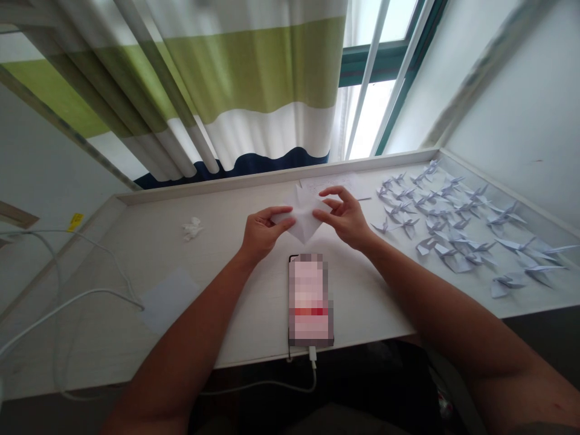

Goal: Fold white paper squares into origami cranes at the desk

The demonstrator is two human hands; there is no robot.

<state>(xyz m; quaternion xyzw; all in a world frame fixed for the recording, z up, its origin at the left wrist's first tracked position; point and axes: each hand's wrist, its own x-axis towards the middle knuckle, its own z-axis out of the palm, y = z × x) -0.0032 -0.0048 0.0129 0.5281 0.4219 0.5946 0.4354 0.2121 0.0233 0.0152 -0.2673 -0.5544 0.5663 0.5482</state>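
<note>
Far left: a thin white charging cable (67, 302) loops across the pale wooden desk (226, 199). Right of it, a flat white paper square (170, 299) lies near the front edge. A small crumpled white paper scrap (193, 228) sits farther back.

Centre: your left hand (263, 232) is pinched on the left edge of a partly folded white paper piece (302, 217), thumb on top. The piece is held just above the desk, between both hands, lower point aimed toward you. Directly below it, a smartphone with a pinkish screen (310, 300) lies flat, plugged in at its near end.

Your right hand (347, 217) grips the piece's right edge. The thumb is against the paper and the forefinger is arched over it. Behind that hand, a plain white paper sheet (338, 184) rests on the desk.

Right: a spread of small folded white paper cranes (453, 229) covers the desk out to the wall, well apart from your hands.

Behind: a green, white and navy striped curtain (235, 78) hangs over the window.
</note>
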